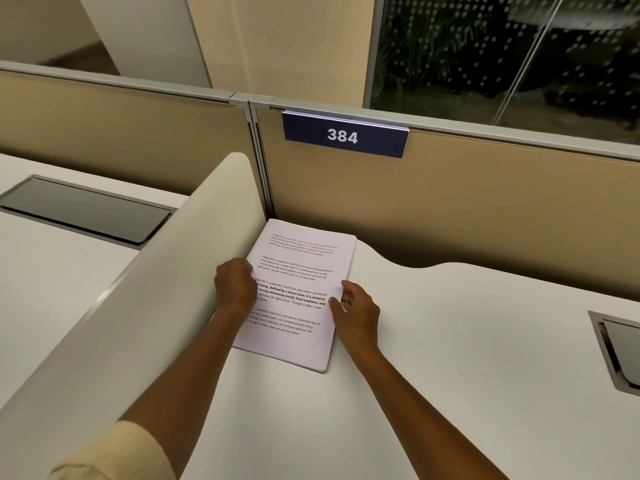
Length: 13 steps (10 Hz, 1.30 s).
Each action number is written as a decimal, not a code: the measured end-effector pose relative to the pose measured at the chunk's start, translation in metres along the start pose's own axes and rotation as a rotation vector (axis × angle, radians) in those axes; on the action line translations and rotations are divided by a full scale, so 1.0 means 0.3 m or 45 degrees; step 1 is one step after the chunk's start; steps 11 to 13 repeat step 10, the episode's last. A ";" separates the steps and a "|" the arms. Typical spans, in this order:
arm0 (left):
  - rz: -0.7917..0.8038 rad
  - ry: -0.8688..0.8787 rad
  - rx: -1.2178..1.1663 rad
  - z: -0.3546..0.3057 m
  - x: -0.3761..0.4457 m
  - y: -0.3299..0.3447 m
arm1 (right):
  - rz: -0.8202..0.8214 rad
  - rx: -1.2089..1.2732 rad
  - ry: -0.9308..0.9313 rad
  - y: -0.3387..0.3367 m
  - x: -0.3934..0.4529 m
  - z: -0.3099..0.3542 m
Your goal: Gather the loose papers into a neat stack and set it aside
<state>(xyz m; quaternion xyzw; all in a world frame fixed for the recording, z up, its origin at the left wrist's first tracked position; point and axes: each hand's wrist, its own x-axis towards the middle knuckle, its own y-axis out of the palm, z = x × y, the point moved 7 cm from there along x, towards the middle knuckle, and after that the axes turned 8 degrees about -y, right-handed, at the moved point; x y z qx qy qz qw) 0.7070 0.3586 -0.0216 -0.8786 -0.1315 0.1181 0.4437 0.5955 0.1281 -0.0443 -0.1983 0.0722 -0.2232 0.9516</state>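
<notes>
A stack of printed white papers [298, 271] lies flat on the white desk [450, 358], its far corner tucked into the corner where the side divider meets the back partition. The sheets sit nearly square, with a few edges showing at the near right corner. My left hand [235, 285] rests curled against the stack's left long edge, next to the divider. My right hand [356, 313] presses its fingertips against the right long edge. Both hands touch the stack from the sides; the papers are not lifted.
A curved cream side divider [166, 278] runs along the left of the stack. The tan back partition [467, 209] carries a blue sign reading 384 [344, 136]. Grey cable hatches sit in the desk at right [620, 351] and on the neighbouring desk [83, 209].
</notes>
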 end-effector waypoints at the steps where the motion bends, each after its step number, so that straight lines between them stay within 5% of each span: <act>1: -0.018 0.072 0.044 -0.016 -0.004 0.013 | -0.014 0.072 0.011 0.005 -0.002 0.004; 13: 0.059 0.130 0.098 -0.042 -0.057 -0.016 | 0.025 0.124 0.014 -0.043 -0.018 -0.009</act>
